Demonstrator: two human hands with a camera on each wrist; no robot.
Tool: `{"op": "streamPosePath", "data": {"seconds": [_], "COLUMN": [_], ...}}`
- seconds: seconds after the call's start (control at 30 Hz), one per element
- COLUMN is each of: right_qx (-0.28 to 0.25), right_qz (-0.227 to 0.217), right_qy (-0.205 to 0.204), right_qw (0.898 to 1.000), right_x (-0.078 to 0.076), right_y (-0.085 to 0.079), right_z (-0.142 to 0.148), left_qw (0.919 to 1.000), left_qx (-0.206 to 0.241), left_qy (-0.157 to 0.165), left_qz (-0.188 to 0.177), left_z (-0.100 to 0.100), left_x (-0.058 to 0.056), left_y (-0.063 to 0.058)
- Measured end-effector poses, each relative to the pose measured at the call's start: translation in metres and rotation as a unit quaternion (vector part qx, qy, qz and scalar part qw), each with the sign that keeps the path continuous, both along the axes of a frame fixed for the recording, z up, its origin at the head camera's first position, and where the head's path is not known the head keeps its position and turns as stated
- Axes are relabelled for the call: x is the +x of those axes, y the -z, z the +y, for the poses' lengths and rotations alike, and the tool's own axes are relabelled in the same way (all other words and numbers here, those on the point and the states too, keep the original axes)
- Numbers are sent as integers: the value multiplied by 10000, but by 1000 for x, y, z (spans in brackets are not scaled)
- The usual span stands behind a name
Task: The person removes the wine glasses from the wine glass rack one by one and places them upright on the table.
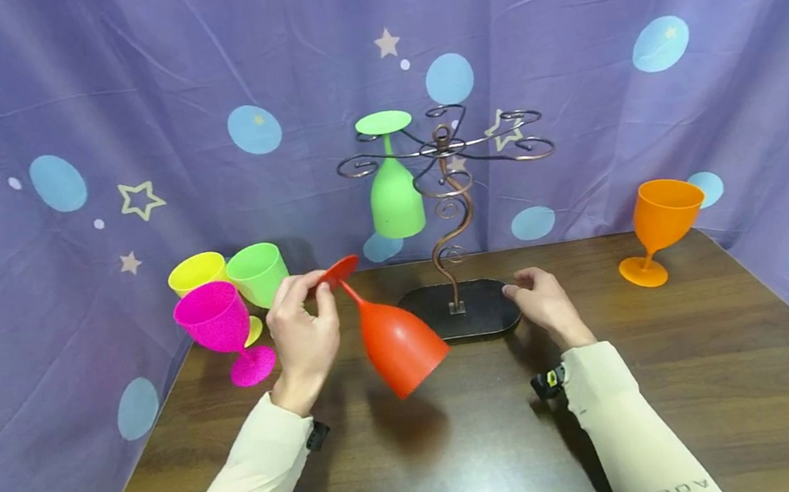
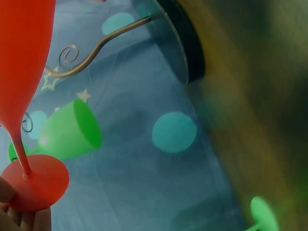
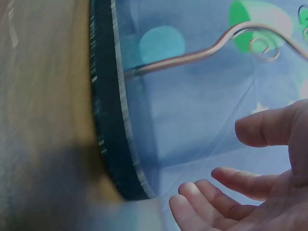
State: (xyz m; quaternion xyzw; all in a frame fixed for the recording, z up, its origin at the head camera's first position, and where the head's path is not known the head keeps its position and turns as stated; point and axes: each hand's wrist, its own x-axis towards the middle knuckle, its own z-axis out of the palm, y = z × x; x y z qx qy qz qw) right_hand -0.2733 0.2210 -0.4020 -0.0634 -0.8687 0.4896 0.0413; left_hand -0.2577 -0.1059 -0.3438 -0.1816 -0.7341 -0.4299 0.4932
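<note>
My left hand (image 1: 304,334) pinches the foot of a red plastic goblet (image 1: 401,344), held tilted above the table with its bowl down to the right. The left wrist view shows thumb and fingers on the foot of the red goblet (image 2: 41,180). A metal glass rack (image 1: 464,215) with curled arms stands on a black oval base (image 1: 483,313). One green goblet (image 1: 397,199) hangs upside down from its left side. My right hand (image 1: 548,304) is beside the base's right end. In the right wrist view that hand (image 3: 269,178) holds nothing, its fingers apart.
On the left of the wooden table (image 1: 497,433) stand a yellow goblet (image 1: 195,271), a second green goblet (image 1: 258,273) and a magenta goblet (image 1: 214,317), close together. An orange goblet (image 1: 666,212) stands at the far right. Purple curtain (image 1: 304,32) surrounds the table's back and sides.
</note>
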Motion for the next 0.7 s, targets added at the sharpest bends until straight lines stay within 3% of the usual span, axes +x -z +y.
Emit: {"op": "streamPosePath", "data": {"seconds": [0.23, 0.4, 0.53, 0.7], "right_qx": [-36, -157, -241, 74], "right_qz": [982, 1836, 2632, 3782], "right_qy": [-106, -294, -477, -817], "right_qw": [9951, 9824, 9633, 9221], "right_x": [16, 37, 58, 80], "right_y": [-26, -45, -57, -60], "right_z": [-16, -29, -39, -48], "left_qw": [9976, 9906, 9840, 9721], "left_qx": [265, 558, 687, 915], "left_qy": [16, 77, 90, 112], "left_qz": [-639, -1249, -1643, -2158], "left_z": [6, 10, 14, 19], "left_x": [1, 2, 2, 1], "left_y": [20, 32, 40, 50]}}
